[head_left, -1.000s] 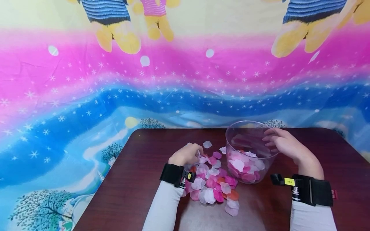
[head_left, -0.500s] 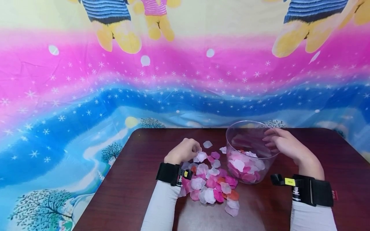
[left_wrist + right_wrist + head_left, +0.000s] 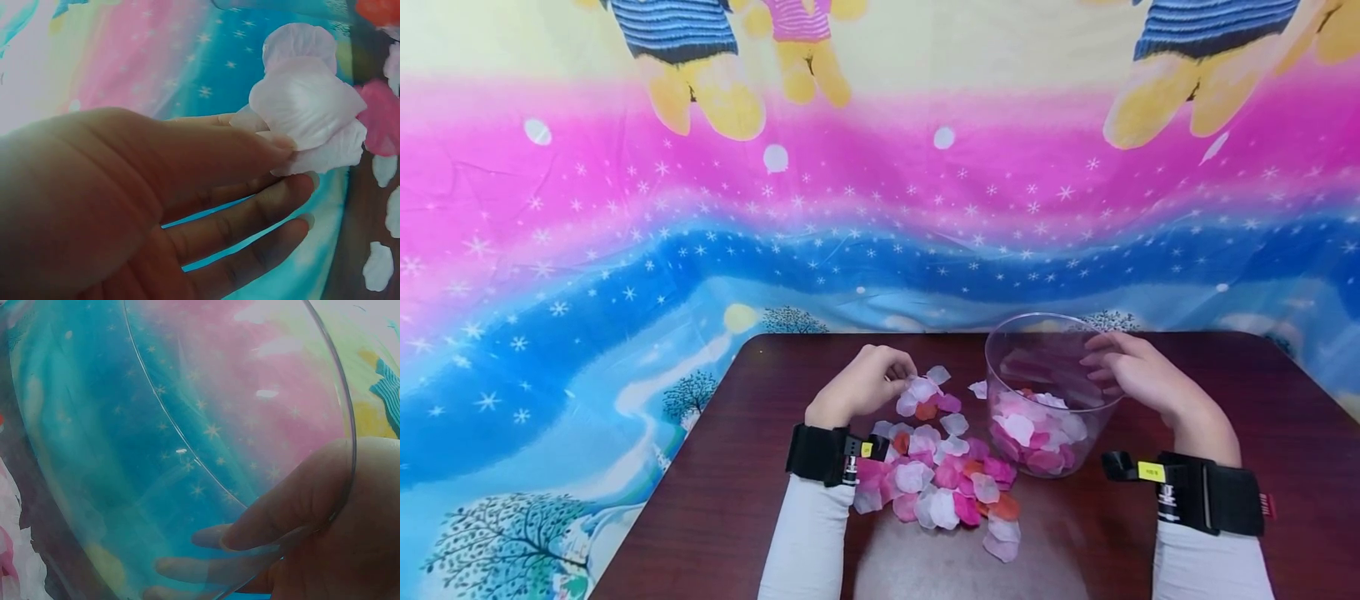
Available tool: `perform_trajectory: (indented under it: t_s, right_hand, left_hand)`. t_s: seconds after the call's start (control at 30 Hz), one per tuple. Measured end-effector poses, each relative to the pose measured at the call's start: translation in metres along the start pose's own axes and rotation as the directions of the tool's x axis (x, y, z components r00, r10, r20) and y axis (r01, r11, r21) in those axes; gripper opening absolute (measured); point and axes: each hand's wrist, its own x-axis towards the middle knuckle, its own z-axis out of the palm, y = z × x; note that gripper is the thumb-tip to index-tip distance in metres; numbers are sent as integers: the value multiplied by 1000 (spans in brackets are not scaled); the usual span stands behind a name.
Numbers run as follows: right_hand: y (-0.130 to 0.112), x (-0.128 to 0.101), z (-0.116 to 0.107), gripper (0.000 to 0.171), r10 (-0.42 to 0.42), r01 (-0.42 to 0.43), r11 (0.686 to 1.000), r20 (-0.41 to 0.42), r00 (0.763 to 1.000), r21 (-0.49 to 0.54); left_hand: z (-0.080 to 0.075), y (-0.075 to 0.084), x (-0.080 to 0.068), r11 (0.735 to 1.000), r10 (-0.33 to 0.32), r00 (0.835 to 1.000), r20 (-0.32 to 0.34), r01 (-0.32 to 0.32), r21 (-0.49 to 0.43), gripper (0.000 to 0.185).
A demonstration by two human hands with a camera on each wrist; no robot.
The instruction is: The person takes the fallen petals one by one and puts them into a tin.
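Left hand [image 3: 867, 385] has lifted, apparently pinching pale petals [image 3: 304, 112] higher.

Clear container [image 3: 1051, 392] stands on the table [image 3: 737, 467], petals inside. Loose petal pile [image 3: 943, 479] lies left of it. Patterned cloth [image 3: 700, 233] hangs behind the table.

Both hands [image 3: 992, 379] curled, gripping
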Motion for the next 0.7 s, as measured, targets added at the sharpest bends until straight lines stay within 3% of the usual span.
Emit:
perform_trajectory:
  t_s: [0.27,0.43,0.53,0.7]
  right_hand:
    - [0,-2,1,45,10,-10,1000,-1,1000,-2]
    - [0,-2,0,46,16,-16,1000,5,1000,-3]
    - [0,-1,0,47,12,-12,1000,2,1000,-8]
    - [0,-1,1,47,12,-12,1000,1,1000,-11]
  left_hand:
    - [-10,7,-5,999,29,997,-65,-31,-22,12]
    - [-16,12,-7,995,77,981,-179,-86,-42,13]
    - [-18,16,-7,984,142,945,-296,-167,-60,14]
    - [-18,25,-5,960,212,854,-475,-274,-65,15]
